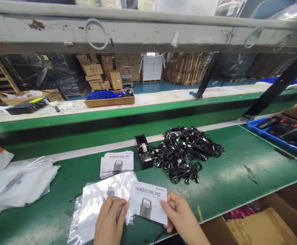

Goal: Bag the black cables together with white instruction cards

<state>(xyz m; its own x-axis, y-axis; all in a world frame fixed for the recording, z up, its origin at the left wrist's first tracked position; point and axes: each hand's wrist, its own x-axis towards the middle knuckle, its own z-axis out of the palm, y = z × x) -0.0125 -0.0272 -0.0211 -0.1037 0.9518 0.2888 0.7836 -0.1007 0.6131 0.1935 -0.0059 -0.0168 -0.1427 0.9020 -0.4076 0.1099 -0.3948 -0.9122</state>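
Observation:
My right hand [177, 212] pinches the right edge of a white booklet [150, 200] printed "Thunder Trail Pro". The booklet's left edge meets a clear plastic bag [92, 200]; I cannot tell whether it is inside the bag's mouth or over it. My left hand [111, 217] has its thumb and fingers closed on the bag near that edge. Just behind the bag lies a stack of the same booklets [116, 163]. A black tape dispenser [143, 153] stands to the right of the stack, beside a heap of bundled black cables [184, 149].
More clear bags [18, 185] lie on the left of the green table [227, 187]. A blue tray [278, 136] of dark items stands at the right, above an open cardboard box [260, 224]. A carton of blue rings [110, 98] rests on the ledge behind.

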